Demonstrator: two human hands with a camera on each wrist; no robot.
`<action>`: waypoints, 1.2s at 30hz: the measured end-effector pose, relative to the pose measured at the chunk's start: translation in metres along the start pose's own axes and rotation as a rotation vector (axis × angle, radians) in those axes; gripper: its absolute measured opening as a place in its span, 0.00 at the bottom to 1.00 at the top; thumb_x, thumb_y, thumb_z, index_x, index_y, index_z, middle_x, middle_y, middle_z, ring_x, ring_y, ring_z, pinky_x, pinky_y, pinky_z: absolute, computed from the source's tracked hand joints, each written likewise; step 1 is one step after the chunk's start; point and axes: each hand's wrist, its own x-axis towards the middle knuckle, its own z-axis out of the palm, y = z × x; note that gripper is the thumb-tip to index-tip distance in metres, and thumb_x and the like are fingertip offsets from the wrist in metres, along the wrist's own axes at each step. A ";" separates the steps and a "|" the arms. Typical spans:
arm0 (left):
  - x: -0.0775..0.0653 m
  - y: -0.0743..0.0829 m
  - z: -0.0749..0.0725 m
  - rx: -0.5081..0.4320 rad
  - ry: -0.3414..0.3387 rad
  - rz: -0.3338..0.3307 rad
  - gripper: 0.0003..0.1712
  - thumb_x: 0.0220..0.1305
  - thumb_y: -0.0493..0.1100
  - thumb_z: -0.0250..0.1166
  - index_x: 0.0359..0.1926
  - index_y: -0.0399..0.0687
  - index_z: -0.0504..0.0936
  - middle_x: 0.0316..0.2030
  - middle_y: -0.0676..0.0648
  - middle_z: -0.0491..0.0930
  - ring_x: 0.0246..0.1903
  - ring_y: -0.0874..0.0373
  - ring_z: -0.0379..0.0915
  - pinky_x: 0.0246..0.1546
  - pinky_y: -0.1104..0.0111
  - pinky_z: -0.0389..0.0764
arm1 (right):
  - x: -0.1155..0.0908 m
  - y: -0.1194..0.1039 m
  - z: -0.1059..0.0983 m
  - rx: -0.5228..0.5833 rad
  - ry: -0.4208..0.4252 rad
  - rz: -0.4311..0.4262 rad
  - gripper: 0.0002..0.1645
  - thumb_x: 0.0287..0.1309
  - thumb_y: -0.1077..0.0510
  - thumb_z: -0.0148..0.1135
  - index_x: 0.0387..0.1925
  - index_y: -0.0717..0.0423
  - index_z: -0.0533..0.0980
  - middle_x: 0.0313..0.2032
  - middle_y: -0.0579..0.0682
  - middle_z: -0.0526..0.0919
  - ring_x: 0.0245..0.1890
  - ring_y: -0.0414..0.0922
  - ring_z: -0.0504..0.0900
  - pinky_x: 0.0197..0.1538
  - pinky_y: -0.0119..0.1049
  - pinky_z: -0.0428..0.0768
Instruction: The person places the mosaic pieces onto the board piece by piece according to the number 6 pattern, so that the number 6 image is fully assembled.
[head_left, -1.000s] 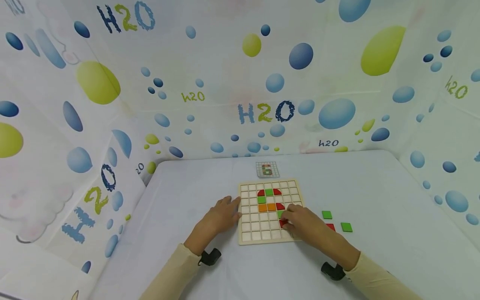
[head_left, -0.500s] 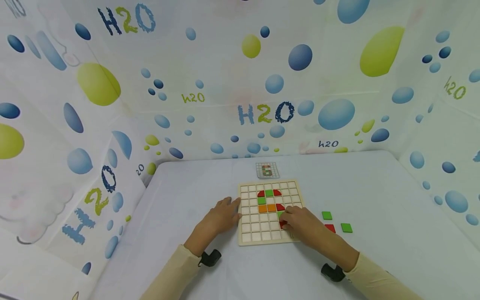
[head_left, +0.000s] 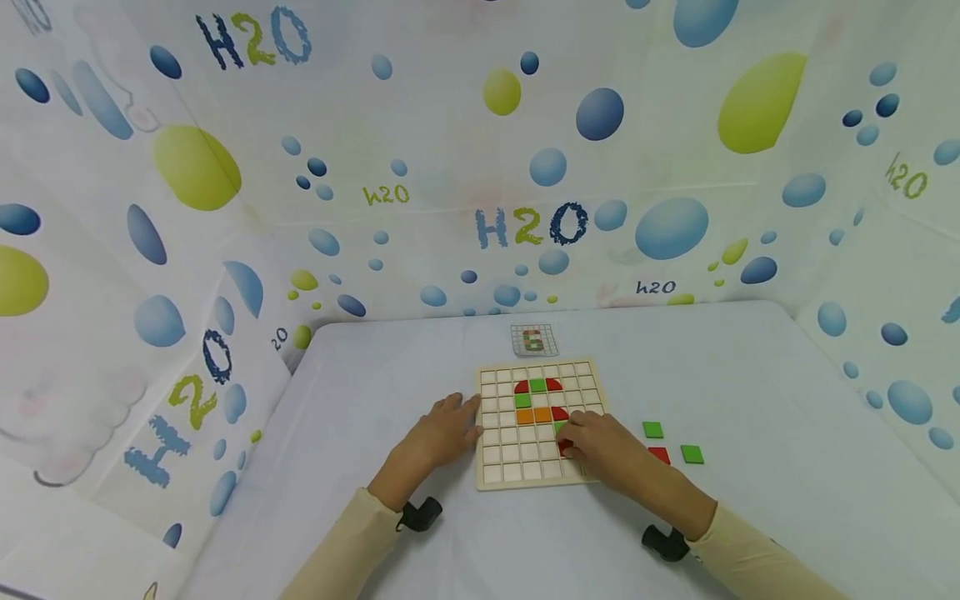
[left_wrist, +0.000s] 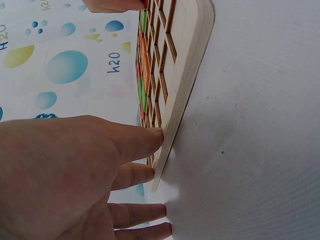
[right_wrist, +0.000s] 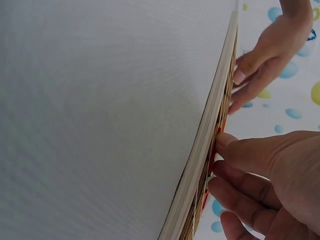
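Observation:
A wooden grid board [head_left: 512, 454] lies on the table, with red, green and orange tiles [head_left: 533, 416] set in some of its cells. My left hand [head_left: 442, 429] rests at the board's left edge, thumb and index fingertip against the rim and the other fingers spread. With thumb and forefinger my right hand [head_left: 603, 443] pinches a red tile [right_wrist: 213, 152] at a cell on the right side of the board. That tile sits just below a green one [head_left: 559, 427], and the fingers partly cover both.
Right of the board lie two loose green tiles [head_left: 653, 430] and a red tile [head_left: 659, 455], partly behind the right wrist. A small card [head_left: 534, 340] with a coloured grid figure lies beyond the board's far edge. Patterned cloth walls [head_left: 450, 150] enclose the table.
The right hand has shifted slightly over the red tile, and more of the loose red tile shows beside the wrist. The left hand and the board stay put.

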 end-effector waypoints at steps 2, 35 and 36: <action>0.000 0.000 0.000 0.002 -0.002 -0.002 0.35 0.81 0.53 0.58 0.81 0.48 0.65 0.77 0.35 0.62 0.76 0.36 0.60 0.69 0.36 0.71 | 0.000 0.001 0.000 -0.002 0.007 -0.008 0.14 0.58 0.59 0.79 0.46 0.51 0.87 0.41 0.46 0.85 0.41 0.44 0.82 0.52 0.44 0.86; 0.002 -0.001 0.000 0.010 -0.005 0.001 0.35 0.81 0.53 0.58 0.81 0.49 0.64 0.77 0.34 0.62 0.76 0.36 0.60 0.69 0.38 0.72 | -0.096 0.111 -0.063 0.149 -0.026 0.318 0.22 0.61 0.60 0.76 0.56 0.57 0.82 0.46 0.49 0.84 0.46 0.51 0.84 0.47 0.49 0.88; 0.002 -0.001 0.000 0.008 -0.005 0.000 0.35 0.81 0.53 0.58 0.81 0.49 0.64 0.78 0.34 0.61 0.76 0.36 0.60 0.69 0.38 0.72 | -0.099 0.112 -0.063 0.157 -0.036 0.325 0.22 0.61 0.60 0.76 0.56 0.57 0.82 0.46 0.49 0.84 0.46 0.50 0.84 0.47 0.48 0.88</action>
